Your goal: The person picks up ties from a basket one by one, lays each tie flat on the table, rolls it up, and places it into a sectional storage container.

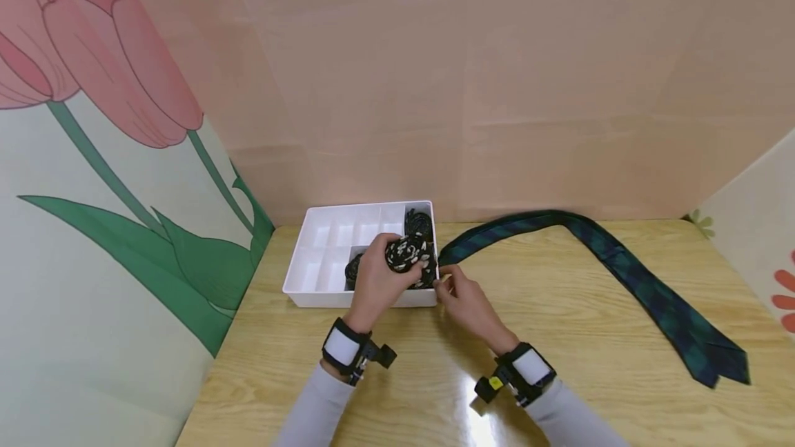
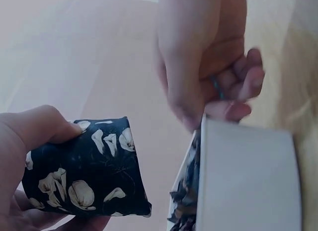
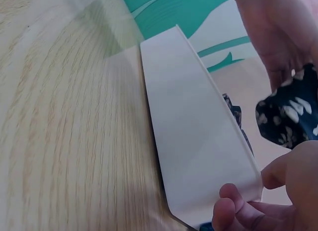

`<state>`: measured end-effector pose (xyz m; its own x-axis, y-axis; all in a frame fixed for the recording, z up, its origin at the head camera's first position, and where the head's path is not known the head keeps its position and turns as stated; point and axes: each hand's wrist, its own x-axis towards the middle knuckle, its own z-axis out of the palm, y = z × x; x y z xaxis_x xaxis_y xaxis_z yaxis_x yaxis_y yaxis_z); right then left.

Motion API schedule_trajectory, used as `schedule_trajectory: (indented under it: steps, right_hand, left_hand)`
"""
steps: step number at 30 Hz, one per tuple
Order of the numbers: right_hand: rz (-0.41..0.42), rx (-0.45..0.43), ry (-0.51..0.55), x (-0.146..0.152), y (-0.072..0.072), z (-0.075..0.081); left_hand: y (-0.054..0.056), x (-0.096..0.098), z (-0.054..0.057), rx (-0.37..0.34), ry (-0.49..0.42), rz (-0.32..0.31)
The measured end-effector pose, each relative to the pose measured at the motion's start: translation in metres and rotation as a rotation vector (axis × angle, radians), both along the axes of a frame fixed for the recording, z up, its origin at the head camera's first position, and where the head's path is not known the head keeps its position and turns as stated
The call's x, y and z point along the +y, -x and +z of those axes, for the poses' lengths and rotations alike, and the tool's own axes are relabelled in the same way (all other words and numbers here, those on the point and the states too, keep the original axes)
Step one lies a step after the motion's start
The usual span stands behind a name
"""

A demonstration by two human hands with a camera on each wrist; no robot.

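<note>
A rolled black necktie with a white floral print [image 1: 402,254] is gripped by my left hand [image 1: 377,285] above the right part of a white divided box [image 1: 363,299]. In the left wrist view the roll [image 2: 84,171] lies between thumb and fingers, apart from the box wall [image 2: 251,176]. My right hand [image 1: 470,303] pinches the box's front right corner, its thumb on the inner side and its fingers [image 3: 231,193] outside. Several dark rolled pieces [image 1: 419,223] sit in the right compartments, partly hidden by my left hand.
A dark green and navy necktie [image 1: 640,281] lies unrolled in a curve on the wooden table [image 1: 571,378], its narrow end by the box's right side. A beige backdrop [image 1: 466,88] stands behind, and a tulip-printed panel [image 1: 124,295] is on the left.
</note>
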<state>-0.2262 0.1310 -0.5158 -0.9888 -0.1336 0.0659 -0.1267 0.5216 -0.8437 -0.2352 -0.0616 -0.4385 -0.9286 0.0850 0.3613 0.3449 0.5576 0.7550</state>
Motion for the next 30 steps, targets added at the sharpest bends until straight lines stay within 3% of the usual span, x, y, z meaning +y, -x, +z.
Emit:
schedule_trajectory:
  steps: [13, 21, 30]
  right_hand:
    - [-0.007, -0.008, 0.005, -0.002, 0.002, -0.003]
    - [0.011, -0.017, 0.027, -0.001, 0.002, -0.005]
    - [0.029, -0.026, 0.066, -0.002, -0.001, -0.003]
  left_hand:
    - [0.050, -0.001, 0.011, -0.015, -0.016, 0.112]
    - [0.081, -0.004, 0.004, -0.050, -0.047, 0.164]
    - [0.104, -0.006, -0.006, -0.122, -0.049, 0.206]
